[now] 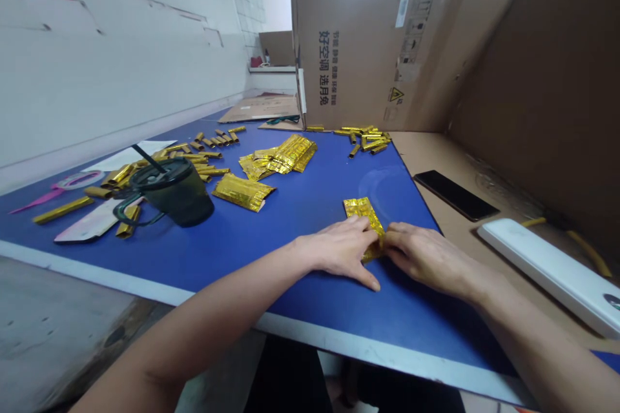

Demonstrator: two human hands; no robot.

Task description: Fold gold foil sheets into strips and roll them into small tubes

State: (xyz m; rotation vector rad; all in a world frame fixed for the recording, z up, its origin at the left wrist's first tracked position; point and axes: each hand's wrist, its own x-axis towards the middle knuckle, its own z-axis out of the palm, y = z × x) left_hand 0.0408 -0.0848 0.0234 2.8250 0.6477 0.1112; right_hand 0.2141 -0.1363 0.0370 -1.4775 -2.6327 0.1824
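A gold foil paper piece (pixel 361 208) lies on the blue table in front of me. My left hand (pixel 341 246) rests across it, fingers laid on the foil and the thumb stretched out toward the front edge. Closed at the foil's right edge is my right hand (pixel 416 251), fingertips bent and pinching there; part of the foil is hidden under both hands. Left of them sits a flat gold foil packet (pixel 245 192). Behind that, a loose stack of gold foil sheets (pixel 290 153) is spread out.
A dark lidded cup (pixel 181 197) with a straw stands at left, among rolled gold tubes (pixel 206 155) and a pink tape roll (pixel 82 181). More gold tubes (pixel 372 139) lie by a large cardboard box (pixel 368 45). At right are a black phone (pixel 455 195) and a white oblong device (pixel 547 274).
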